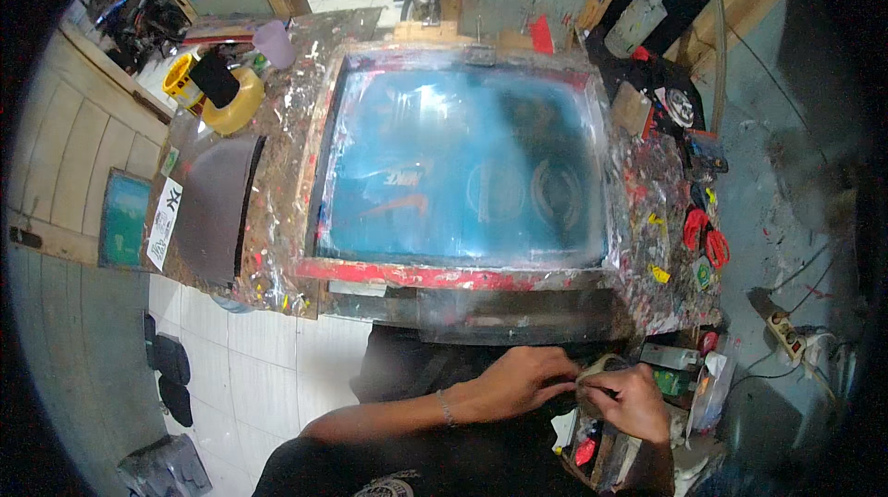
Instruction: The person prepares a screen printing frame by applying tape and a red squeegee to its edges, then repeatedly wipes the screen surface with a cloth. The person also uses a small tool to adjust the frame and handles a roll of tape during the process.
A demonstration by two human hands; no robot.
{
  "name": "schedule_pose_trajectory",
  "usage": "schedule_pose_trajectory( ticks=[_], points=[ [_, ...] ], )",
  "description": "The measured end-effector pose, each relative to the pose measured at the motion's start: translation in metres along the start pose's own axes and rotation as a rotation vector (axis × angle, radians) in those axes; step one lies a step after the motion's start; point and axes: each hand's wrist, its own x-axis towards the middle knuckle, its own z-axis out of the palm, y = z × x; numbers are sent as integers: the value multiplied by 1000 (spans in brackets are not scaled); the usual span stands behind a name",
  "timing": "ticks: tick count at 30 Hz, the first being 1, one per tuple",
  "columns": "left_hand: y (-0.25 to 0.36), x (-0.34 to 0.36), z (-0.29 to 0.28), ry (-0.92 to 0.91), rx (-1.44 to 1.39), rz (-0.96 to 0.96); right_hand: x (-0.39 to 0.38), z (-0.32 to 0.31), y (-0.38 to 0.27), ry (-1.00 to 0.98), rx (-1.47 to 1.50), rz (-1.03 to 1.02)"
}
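My left hand (529,379) and my right hand (638,404) meet low in front of me, just below the table's near edge. Both have their fingers pinched together, with the fingertips almost touching. A pale yellowish curved item (606,364), perhaps a roll of tape, shows behind the fingertips; my right hand partly covers it. What the fingers pinch is too small to make out. Beyond the hands, a screen-printing frame (444,271) with blue mesh (435,141) lies flat on the table. Pale printed shapes show on the mesh.
Tape rolls (233,101), a lilac cup (274,44) and a dark curved board (217,210) lie on the paint-spattered table's left. Red-handled scissors (708,240) lie at its right edge. Below stands a cluttered shelf (671,358). A power strip (786,335) with cables is farther right.
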Motion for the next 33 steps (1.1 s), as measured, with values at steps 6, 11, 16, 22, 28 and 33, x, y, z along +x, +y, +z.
schedule_pose_trajectory(
  ticks=[6, 11, 16, 22, 28, 33],
  points=[
    [1, -49, -1, 373, -10, -52, 18, 28, -3, -134, 27, -106],
    [-14, -52, 2, 216, -44, -81, 35, 46, -8, -231, -59, -273],
    [-22, -55, -1, -2, -33, -251, 39, 38, -9, -231, -111, -270],
    [-12, -36, -8, 79, -309, -12, 37, 30, -4, -402, -106, -344],
    [-20, -40, -15, -225, -192, -28, 44, 18, 6, -675, 51, -352],
    [-22, -54, -14, -148, -309, -289, 44, 15, 9, -664, 131, -309]
  ],
)
